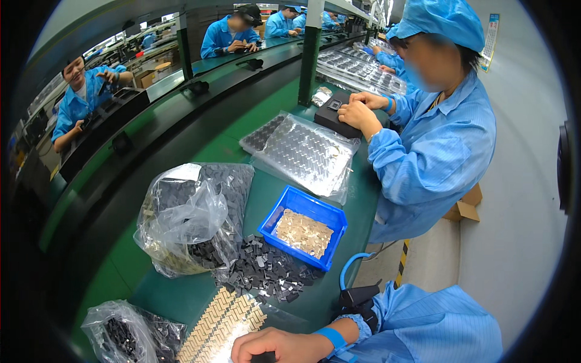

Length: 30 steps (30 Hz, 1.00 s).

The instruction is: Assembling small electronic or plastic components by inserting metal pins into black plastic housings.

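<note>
Right hand curled at the edge of a patterned tan sheet.
The bare right hand [281, 346] has its fingers bent; a dark patch shows beneath them, and I cannot tell whether this grip holds a piece. The shiny sheet of tan strips in zigzag rows [221, 317] lies just left of it, its visible length slanting up and rightward, the lower end cut off; the left hand is out of view, so the right is the nearer one seen. Beyond the sheet, small black rectangular pieces [266, 269] spill over the green worktop [163, 294] between a clear plastic bag [193, 218] and a blue plastic bin [334, 239]. Farther off, a blue-clad co-worker [433, 151] sits along the line.
</note>
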Motion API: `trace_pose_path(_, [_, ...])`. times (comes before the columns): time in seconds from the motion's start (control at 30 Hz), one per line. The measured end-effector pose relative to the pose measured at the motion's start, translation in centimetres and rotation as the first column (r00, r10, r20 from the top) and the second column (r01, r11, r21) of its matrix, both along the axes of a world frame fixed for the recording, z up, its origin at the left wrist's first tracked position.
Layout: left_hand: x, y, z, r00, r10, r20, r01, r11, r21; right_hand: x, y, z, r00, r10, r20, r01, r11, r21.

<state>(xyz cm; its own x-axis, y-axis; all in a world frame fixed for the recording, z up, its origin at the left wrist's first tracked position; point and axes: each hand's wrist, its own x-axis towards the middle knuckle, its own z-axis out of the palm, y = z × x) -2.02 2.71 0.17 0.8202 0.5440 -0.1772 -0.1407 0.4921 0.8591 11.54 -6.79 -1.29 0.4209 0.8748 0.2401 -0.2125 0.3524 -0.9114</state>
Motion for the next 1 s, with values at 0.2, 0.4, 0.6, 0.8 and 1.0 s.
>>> trace_pose_path(0.2, [-0.2,-0.1,-0.7,1.0,0.024,-0.01,-0.023,0.998,0.065,0.5,-0.4,0.1,0.998,0.036,-0.043,-0.036,0.999,0.015])
trace_pose_path(0.4, [-0.1,0.2,-0.8,0.995,-0.042,0.088,0.036,0.997,0.074,0.6,-0.6,0.2,0.987,0.105,-0.119,-0.102,0.994,0.034])
trace_pose_path(0.6, [-0.9,0.3,-1.1,0.992,-0.021,0.128,0.006,0.993,0.114,0.1,-0.1,-0.2,0.922,0.272,-0.275,-0.263,0.962,0.071])
trace_pose_path(0.8, [0.3,-1.0,1.4,0.991,-0.13,-0.02,0.132,0.986,0.103,1.4,-1.9,1.0,0.723,0.363,-0.588,-0.425,0.904,0.036])
trace_pose_path(1.0, [1.1,0.2,0.0,0.957,-0.215,0.194,0.137,0.926,0.351,2.3,-1.8,0.8,0.698,0.392,-0.599,-0.474,0.88,0.023])
